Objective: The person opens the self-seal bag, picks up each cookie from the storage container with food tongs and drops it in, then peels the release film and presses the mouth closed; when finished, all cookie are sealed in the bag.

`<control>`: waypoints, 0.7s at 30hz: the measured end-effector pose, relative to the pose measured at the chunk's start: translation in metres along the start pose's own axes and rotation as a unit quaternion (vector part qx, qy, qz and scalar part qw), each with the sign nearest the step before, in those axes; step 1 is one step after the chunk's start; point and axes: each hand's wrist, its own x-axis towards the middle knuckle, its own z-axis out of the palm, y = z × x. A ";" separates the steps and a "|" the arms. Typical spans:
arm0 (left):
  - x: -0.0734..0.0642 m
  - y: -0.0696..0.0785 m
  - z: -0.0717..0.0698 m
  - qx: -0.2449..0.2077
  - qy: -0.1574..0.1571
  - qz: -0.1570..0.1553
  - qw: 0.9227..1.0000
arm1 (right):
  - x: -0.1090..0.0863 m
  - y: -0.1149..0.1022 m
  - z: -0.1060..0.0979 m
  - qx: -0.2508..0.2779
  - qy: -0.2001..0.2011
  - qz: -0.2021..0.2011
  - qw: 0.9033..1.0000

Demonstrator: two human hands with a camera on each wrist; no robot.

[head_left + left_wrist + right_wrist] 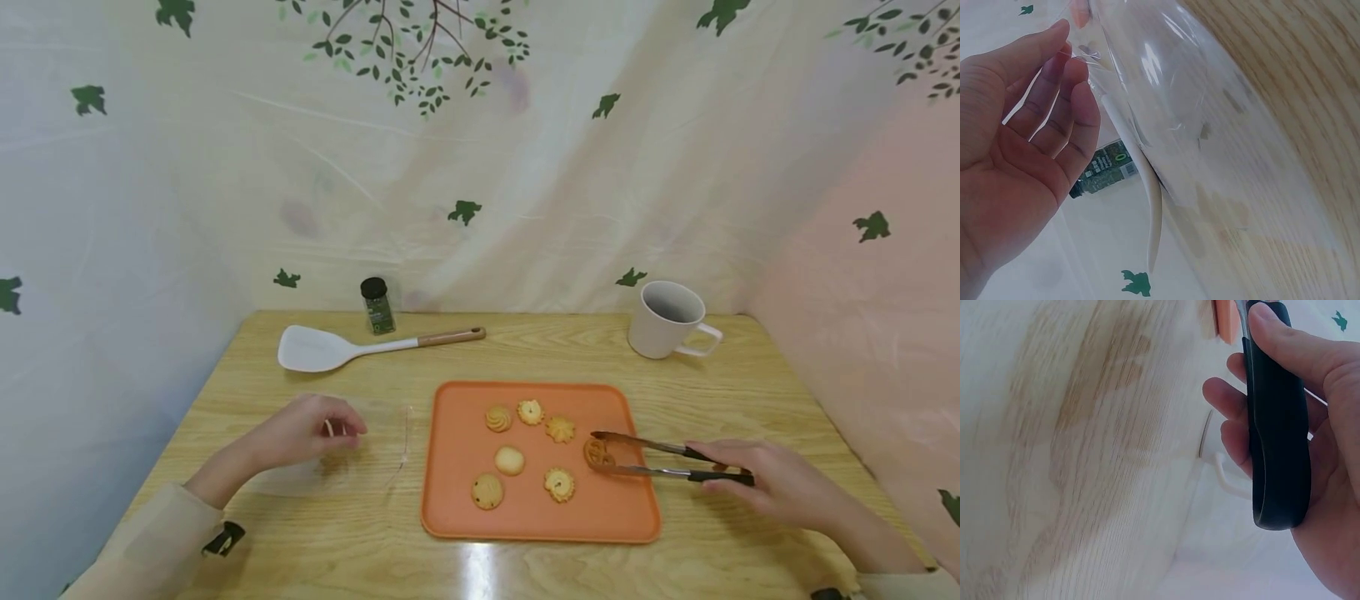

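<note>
My right hand holds a pair of metal tongs by their black handles. In the right wrist view the thumb lies along one black handle. The tongs' tips flank a pretzel-shaped cookie at the right side of an orange tray. Several other cookies of different shapes lie spread on the tray. Left of it, my left hand pinches the edge of a clear plastic bag between thumb and fingertips. The bag spreads over the wooden table, its mouth facing the tray.
Behind the bag lies a white spatula with a wooden handle. A small spice jar with a black lid stands beyond it. At the back right is a light grey mug. A leaf-printed sheet hangs around the table.
</note>
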 end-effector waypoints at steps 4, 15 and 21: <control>0.000 0.000 0.000 -0.003 -0.005 -0.005 1.000 | 0.001 -0.001 -0.001 -0.008 -0.003 0.001 1.000; 0.001 0.003 0.000 0.000 -0.011 -0.010 1.000 | 0.004 -0.004 -0.003 0.011 -0.014 0.020 1.000; 0.003 0.002 -0.001 0.000 -0.011 -0.008 1.000 | 0.013 -0.011 -0.006 0.005 0.000 0.021 1.000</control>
